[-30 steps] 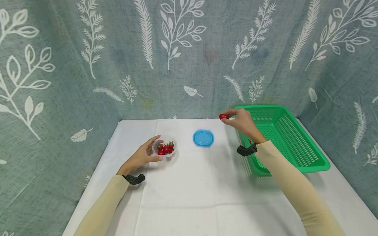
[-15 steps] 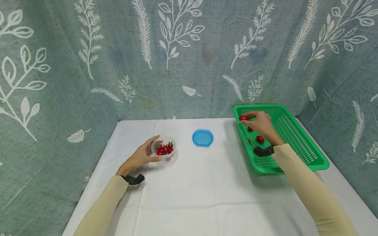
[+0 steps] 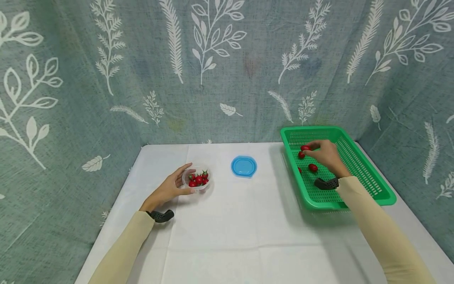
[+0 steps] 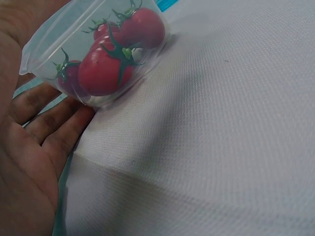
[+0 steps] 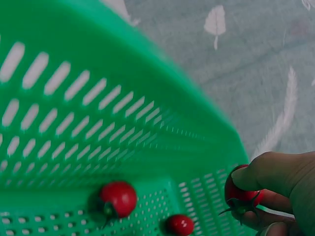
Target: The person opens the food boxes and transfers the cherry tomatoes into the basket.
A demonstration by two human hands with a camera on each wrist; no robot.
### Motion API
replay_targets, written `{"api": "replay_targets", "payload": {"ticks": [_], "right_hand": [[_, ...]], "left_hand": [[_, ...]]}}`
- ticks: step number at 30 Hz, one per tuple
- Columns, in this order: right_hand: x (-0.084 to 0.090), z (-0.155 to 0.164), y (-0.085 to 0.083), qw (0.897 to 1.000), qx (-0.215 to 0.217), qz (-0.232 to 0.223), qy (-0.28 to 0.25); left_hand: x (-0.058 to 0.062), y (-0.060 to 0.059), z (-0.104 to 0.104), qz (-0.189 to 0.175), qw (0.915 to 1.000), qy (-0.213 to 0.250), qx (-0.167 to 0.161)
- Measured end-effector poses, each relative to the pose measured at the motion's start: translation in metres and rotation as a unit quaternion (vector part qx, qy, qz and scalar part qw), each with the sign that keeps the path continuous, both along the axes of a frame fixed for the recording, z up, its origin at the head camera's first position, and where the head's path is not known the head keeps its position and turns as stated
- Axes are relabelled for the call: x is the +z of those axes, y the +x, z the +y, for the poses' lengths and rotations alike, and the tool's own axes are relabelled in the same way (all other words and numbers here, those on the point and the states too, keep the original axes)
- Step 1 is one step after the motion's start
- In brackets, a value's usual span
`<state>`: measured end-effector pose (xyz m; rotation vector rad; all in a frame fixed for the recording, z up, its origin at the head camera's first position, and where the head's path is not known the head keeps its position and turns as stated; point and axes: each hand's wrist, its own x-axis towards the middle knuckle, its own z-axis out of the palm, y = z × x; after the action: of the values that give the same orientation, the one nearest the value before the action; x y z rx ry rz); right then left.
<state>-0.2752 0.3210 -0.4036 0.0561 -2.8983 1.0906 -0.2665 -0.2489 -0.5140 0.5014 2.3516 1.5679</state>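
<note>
In the head view my left hand (image 3: 171, 188) curves round a clear plastic tub (image 4: 49, 46) on the white cloth, thumb on the near side and fingers on the far side. Several cherry tomatoes (image 3: 199, 179) with green stems lie inside it. My right hand (image 3: 327, 154) is over the green basket (image 3: 312, 205) and pinches a cherry tomato (image 5: 235, 189) between thumb and fingers, its green stem pointing downward in the right wrist view. Below it, loose tomatoes (image 5: 118, 198) rest on the basket floor; another tomato (image 3: 313, 168) lies nearer the wrist.
A blue lid (image 3: 244, 166) lies flat between the tub and the basket. The basket has raised slotted walls at the table's right side. A patterned grey-green curtain (image 3: 227, 71) stands behind the table and at both sides.
My right hand has moved right from beside the basket's left rim to over its inside, carrying the cherry tomato lower. The left hand and tub have stayed in place.
</note>
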Motion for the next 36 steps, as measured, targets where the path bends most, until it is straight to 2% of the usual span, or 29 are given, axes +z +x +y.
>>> {"api": "replay_targets", "payload": {"ticks": [19,23,30,36], "right_hand": [[-0.020,0.021,0.000,0.999,-0.009,-0.046,0.006],[-0.020,0.021,0.000,0.998,-0.003,-0.051,0.021],[-0.019,0.019,0.000,0.995,-0.001,-0.055,0.077],[-0.021,0.019,0.000,0.995,-0.003,-0.049,0.081]], "left_hand": [[0.000,0.001,-0.001,-0.001,1.0000,0.006,-0.001],[0.001,0.001,-0.001,-0.002,1.0000,0.010,-0.002],[-0.001,0.001,-0.002,-0.001,0.9999,0.012,-0.009],[-0.001,0.000,-0.003,-0.003,0.9999,0.013,-0.010]]}}
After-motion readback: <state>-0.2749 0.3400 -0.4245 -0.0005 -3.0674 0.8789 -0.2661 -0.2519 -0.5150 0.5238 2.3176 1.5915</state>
